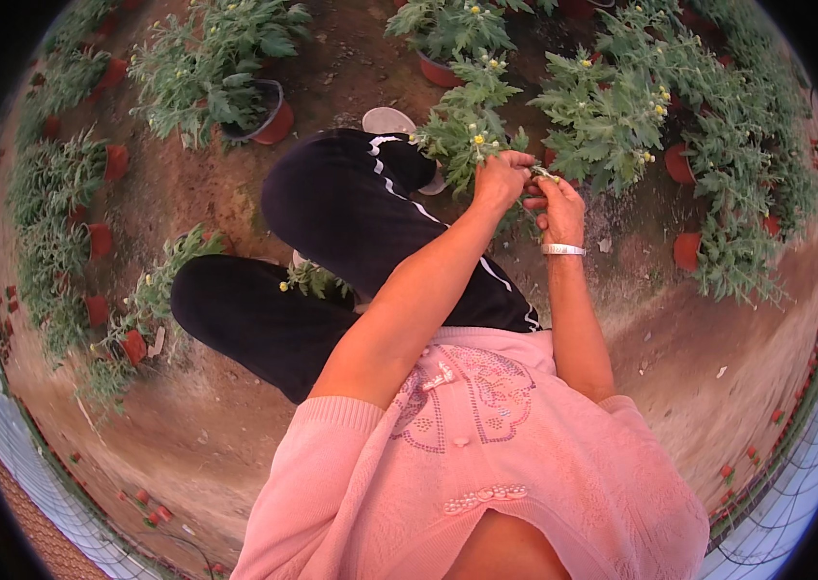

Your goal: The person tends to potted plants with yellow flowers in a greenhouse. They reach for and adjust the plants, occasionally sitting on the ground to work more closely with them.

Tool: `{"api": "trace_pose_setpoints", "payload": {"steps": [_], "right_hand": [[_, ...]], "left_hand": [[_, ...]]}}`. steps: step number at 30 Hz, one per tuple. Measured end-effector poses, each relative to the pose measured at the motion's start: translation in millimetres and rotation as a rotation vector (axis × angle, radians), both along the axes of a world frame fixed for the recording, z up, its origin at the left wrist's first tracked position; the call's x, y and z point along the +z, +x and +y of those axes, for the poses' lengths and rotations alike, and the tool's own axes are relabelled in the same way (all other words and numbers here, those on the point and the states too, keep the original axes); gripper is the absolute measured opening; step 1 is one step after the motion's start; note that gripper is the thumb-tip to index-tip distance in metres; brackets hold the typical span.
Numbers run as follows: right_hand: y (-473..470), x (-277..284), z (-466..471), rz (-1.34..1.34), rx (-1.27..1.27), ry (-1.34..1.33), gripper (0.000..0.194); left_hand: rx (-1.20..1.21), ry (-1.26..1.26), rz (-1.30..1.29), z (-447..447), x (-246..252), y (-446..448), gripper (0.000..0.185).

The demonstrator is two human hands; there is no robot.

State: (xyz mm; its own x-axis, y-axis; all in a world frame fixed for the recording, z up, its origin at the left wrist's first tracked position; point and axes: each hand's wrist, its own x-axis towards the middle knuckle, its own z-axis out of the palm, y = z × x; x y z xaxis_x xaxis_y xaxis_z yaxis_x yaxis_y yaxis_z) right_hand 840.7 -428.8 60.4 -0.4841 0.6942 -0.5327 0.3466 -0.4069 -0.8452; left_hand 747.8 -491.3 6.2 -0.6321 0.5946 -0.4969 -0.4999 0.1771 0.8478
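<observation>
Both of my hands meet over a leafy potted plant with yellow flower buds, likely a chrysanthemum. Between them is a budded stem tip of pale green and yellow. My left hand reaches in from the left, its fingers closed at the stem near the tip. On the other side my right hand pinches the same tip between thumb and fingers; a silver-coloured bracelet circles that wrist. The stem's lower part is hidden behind the fingers. Another budded plant stands just beyond the right hand.
My bent legs in dark trousers lie left of the hands, with a pale shoe ahead. A small plant shows between the legs. Red pots with similar plants stand in rows on bare soil on both sides.
</observation>
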Motion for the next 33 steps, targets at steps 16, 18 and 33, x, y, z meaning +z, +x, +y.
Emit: {"api": "trace_pose_setpoints", "payload": {"steps": [16, 18, 33], "right_hand": [[11.8, 27.4, -7.2, -0.193, 0.586, 0.411, 0.025], [6.2, 39.4, -14.3, -0.167, 0.624, 0.675, 0.030], [-51.0, 39.0, -6.3, -0.173, 0.474, 0.708, 0.020]], "left_hand": [[0.518, -0.326, 0.335, -39.9, 22.6, -10.7, 0.033], [0.474, -0.308, 0.351, -38.8, 23.6, -9.9, 0.029], [0.344, -0.245, 0.302, -33.9, 37.0, -10.6, 0.022]]}}
